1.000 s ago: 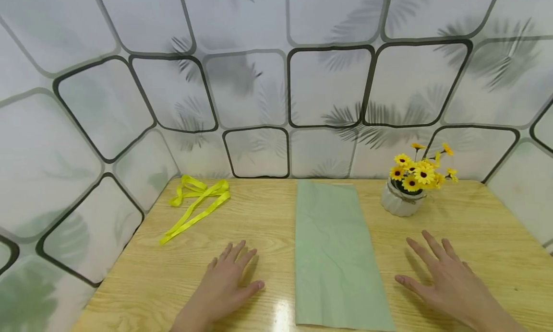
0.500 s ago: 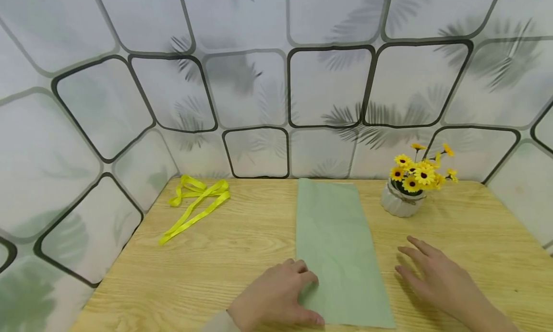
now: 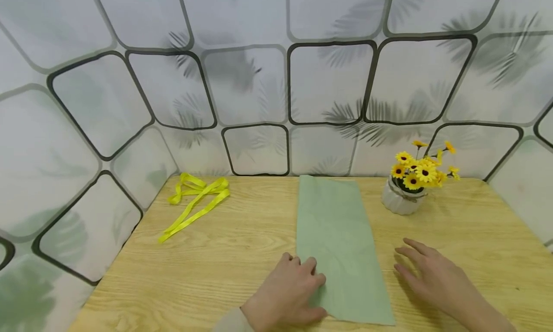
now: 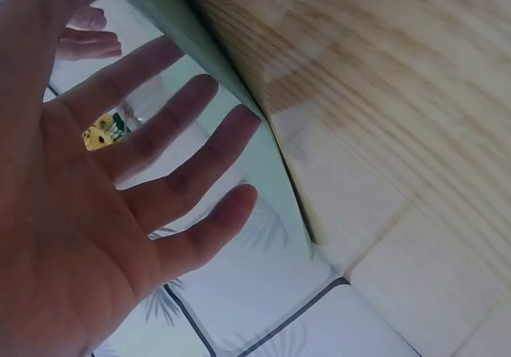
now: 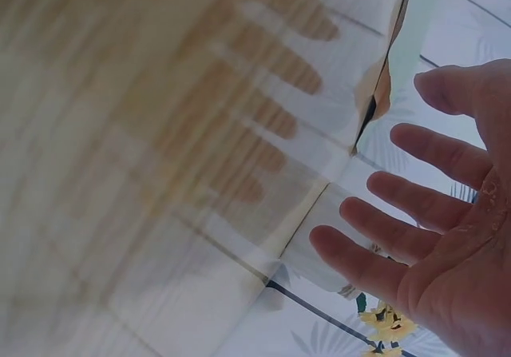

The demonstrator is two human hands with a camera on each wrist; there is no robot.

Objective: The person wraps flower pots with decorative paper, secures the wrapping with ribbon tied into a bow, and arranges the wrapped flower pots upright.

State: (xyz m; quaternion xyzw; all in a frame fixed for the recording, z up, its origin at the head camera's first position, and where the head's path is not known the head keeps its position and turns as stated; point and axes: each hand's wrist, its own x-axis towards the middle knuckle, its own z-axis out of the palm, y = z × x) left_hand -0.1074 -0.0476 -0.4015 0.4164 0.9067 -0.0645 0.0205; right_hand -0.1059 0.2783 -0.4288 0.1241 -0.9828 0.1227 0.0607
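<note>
A long pale green sheet (image 3: 334, 236), lightly creased, lies flat on the table, running from the back edge toward the front. My left hand (image 3: 289, 291) rests on its near left part, palm down, thumb and index finger apart on the surface. In the left wrist view, the spread fingers (image 4: 180, 185) reach to the sheet's edge (image 4: 275, 189). Right of the sheet, my right hand (image 3: 440, 279) hovers low over the wood with fingers loosely extended and nothing held. Its wrist view shows the fingers (image 5: 407, 205) spread above their reflection in the tabletop.
A yellow ribbon (image 3: 190, 212) lies in loose loops at the back left of the wooden table (image 3: 207, 269). At the back right stands a white pot (image 3: 399, 200) of yellow artificial flowers (image 3: 421, 171). Patterned fabric (image 3: 330, 87) encloses the back and sides.
My left hand has moved right from the bare wood onto the sheet's near left part. The right hand has turned a little onto its side, its fingers drawn closer together.
</note>
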